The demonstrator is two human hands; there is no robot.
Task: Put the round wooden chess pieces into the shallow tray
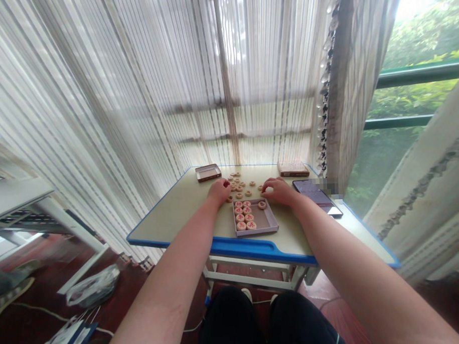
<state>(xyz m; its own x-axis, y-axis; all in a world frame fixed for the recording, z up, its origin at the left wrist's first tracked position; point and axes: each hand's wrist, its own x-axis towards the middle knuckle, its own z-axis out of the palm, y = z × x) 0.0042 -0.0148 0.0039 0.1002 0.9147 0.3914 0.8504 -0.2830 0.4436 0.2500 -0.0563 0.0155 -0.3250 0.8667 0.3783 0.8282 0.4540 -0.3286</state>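
Observation:
My left hand [219,191] rests over the table at the left of a loose group of round wooden Chinese chess pieces [237,187]. Its fingers are curled together, and what they hold, if anything, is hidden. At the group's right side, the thumb and forefinger of my right hand [277,190] close on a Chinese chess piece [260,188]. Between my forearms lies a shallow open box [269,226]. Two columns of pieces with red characters [245,214] fill its left part. One dark-marked piece [262,205] sits alone at its upper right.
A small open box lid [208,173] lies at the table's back left, and a closed-looking box [292,169] at the back right. A phone [316,196] is beside my right forearm. The table [166,214] has a blue edge; curtains hang behind it.

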